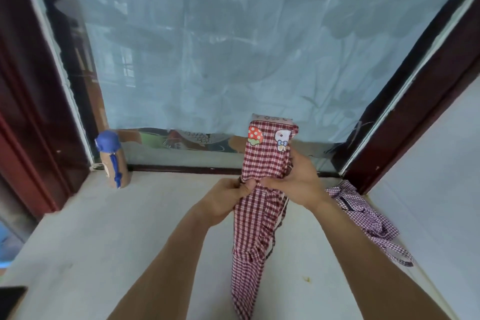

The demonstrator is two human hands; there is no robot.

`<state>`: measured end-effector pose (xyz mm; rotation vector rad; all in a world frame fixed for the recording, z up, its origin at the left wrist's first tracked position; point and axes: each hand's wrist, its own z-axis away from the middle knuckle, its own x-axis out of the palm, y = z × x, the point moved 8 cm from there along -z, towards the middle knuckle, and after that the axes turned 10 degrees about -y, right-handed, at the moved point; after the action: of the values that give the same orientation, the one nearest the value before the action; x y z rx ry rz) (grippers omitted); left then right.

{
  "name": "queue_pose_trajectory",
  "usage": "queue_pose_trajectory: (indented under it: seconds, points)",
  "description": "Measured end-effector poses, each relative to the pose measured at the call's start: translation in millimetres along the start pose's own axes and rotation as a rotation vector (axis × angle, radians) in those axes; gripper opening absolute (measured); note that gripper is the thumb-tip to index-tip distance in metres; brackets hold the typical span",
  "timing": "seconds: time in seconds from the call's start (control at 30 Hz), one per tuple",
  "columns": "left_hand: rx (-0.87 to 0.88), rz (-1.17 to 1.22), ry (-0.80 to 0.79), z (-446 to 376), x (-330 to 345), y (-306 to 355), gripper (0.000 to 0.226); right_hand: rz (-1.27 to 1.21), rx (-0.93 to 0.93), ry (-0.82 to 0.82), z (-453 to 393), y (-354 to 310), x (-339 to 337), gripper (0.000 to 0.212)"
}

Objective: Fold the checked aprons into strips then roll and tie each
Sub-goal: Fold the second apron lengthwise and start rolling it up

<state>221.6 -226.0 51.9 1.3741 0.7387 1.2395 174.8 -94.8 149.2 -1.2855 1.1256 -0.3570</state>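
Note:
A red and white checked apron (259,163), folded into a long narrow strip, is held up above the pale sill (130,228). Its top end shows a strawberry patch and a cartoon patch. My left hand (228,199) pinches the strip's left edge at mid-height. My right hand (296,179) grips it from the right, fingers curled round the gathered edge. The lower part of the strip hangs down between my forearms with a ruffled edge. A second apron (368,218), in finer purple check, lies crumpled on the sill at the right, its tie trailing forward.
A tan bottle with a blue cap and cord (111,161) stands at the back left corner of the sill. Dark red window frames close both sides, with a pale curtain behind the glass. A dark object (10,299) sits at the bottom left edge.

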Motion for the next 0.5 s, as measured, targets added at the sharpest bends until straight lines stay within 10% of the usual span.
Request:
queue_pose_trajectory:
  seconds: [0.13,0.3,0.5]
  points:
    - [-0.089,-0.124,-0.031,2.2,-4.3,-1.4,0.069,0.035,-0.077,0.07,4.0,-8.9,2.1,0.032]
    - [-0.07,0.02,-0.098,14.3,0.7,-3.3,0.009,0.151,-0.31,0.116,16.0,-21.8,8.2,0.031]
    - [-0.169,0.28,-0.213,22.4,9.4,-3.2,0.071,0.486,-0.56,0.136,39.6,-34.2,13.8,0.022]
